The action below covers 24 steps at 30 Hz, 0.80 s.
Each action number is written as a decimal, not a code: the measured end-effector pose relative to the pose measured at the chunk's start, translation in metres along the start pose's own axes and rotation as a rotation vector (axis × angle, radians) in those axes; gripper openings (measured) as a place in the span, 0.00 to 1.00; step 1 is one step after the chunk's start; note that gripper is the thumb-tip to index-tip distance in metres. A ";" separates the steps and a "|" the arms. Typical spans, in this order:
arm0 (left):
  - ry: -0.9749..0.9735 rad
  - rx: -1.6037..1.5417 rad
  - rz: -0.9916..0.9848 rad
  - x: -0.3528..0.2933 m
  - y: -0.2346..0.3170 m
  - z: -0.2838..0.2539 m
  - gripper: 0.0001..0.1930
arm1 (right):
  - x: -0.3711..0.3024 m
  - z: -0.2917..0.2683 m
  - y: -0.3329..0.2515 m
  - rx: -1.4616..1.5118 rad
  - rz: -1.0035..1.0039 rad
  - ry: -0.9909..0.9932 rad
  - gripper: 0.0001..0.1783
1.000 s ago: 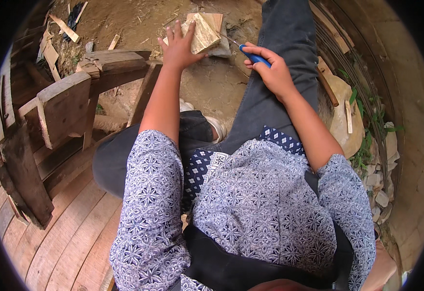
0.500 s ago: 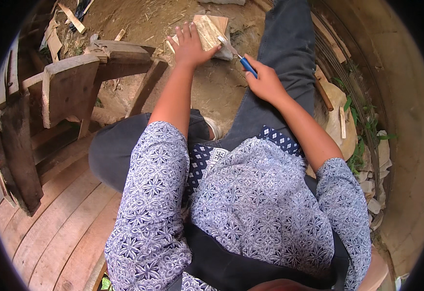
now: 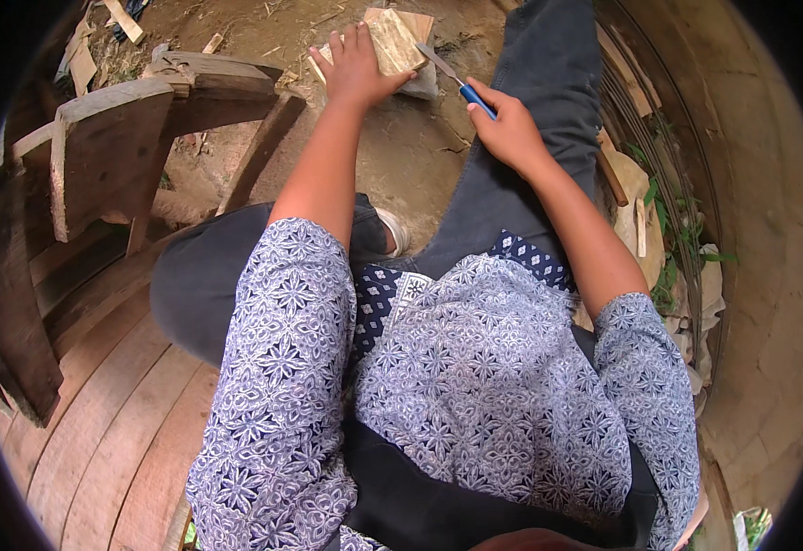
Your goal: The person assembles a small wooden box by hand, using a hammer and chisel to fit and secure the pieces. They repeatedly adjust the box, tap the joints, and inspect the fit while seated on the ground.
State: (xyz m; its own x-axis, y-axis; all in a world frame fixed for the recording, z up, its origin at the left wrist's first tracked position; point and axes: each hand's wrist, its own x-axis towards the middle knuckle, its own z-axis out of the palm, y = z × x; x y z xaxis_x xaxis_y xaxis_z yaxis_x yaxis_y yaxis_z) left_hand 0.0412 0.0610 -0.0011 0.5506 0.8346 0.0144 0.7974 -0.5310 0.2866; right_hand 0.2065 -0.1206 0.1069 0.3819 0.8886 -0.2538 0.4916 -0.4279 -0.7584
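Observation:
My left hand (image 3: 353, 69) lies with its fingers spread on a pale wooden block (image 3: 392, 44), pressing it from above. The block rests on a grey stone (image 3: 421, 84), and a thinner reddish-brown board (image 3: 417, 22) shows behind it. In my right hand (image 3: 511, 133) is a blue-handled tool (image 3: 477, 101) with a flat metal blade on a thin neck, like a small putty knife. Its blade tip reaches the block's right edge; whether it touches cannot be made out. My right fingers wrap the handle beside my outstretched leg.
Left stands a rough wooden frame (image 3: 112, 147) above floor planks (image 3: 117, 450). Wood scraps (image 3: 124, 20) lie on the dirt at the far left. A wooden stick (image 3: 612, 174), a big pale stone (image 3: 635, 197) and long rods (image 3: 681, 138) sit right of my leg.
The view has shifted slightly, so the frame sits further left. My right hand has turned the tool, and its blade now appears narrower. My left hand stays on the block.

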 end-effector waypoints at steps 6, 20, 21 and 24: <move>0.021 -0.015 0.015 0.001 0.000 0.002 0.66 | 0.031 0.027 0.004 0.019 -0.048 0.071 0.26; -0.219 0.055 -0.006 0.011 0.012 -0.028 0.61 | 0.022 -0.013 -0.019 0.639 0.310 -0.017 0.29; -0.264 0.029 0.003 0.018 0.018 -0.041 0.59 | 0.020 -0.016 -0.012 0.671 0.305 -0.014 0.29; -0.529 -0.457 0.057 0.039 -0.008 -0.064 0.48 | 0.024 -0.010 -0.009 0.779 0.307 -0.017 0.27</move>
State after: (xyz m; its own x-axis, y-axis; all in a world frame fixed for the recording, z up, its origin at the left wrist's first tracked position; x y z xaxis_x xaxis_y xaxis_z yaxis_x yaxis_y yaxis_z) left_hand 0.0404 0.1072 0.0589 0.7271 0.5627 -0.3933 0.6440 -0.3603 0.6749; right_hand 0.2189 -0.0967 0.1135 0.3958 0.7565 -0.5207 -0.3161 -0.4201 -0.8506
